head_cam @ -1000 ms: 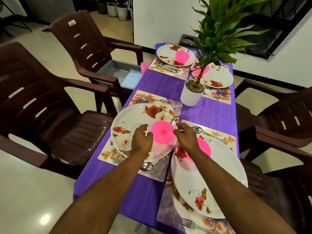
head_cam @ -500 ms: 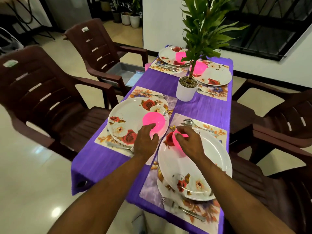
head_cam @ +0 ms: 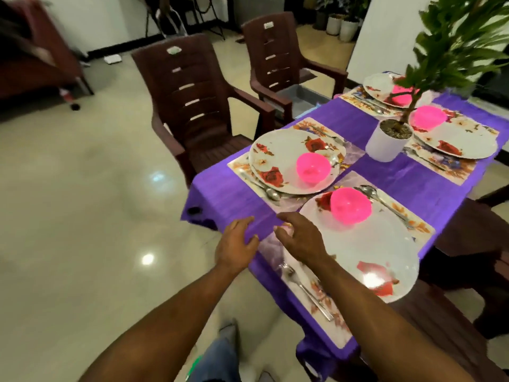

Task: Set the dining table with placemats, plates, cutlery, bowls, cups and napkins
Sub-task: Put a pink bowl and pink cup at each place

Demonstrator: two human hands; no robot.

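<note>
The table wears a purple cloth [head_cam: 225,194] and carries several settings, each a floral placemat, a white rose-patterned plate and a pink bowl. One pink bowl [head_cam: 313,168] sits on the near left plate [head_cam: 275,150], another pink bowl [head_cam: 350,205] on the near right plate [head_cam: 366,252]. A spoon [head_cam: 268,191] lies left of the left plate, a fork [head_cam: 303,288] beside the right plate. My left hand [head_cam: 236,245] hovers open over the table's near edge. My right hand [head_cam: 300,238] hangs with relaxed fingers above the right placemat, holding nothing.
A white potted plant [head_cam: 388,139] stands mid-table. Two brown plastic chairs [head_cam: 190,106] line the left side; the far one holds a grey tray [head_cam: 300,96]. Another brown chair [head_cam: 473,238] is at the right. Glossy floor spreads to the left.
Both hands have let go of the pink bowls and drawn back toward the table's near edge. The view has swung left, showing more floor.
</note>
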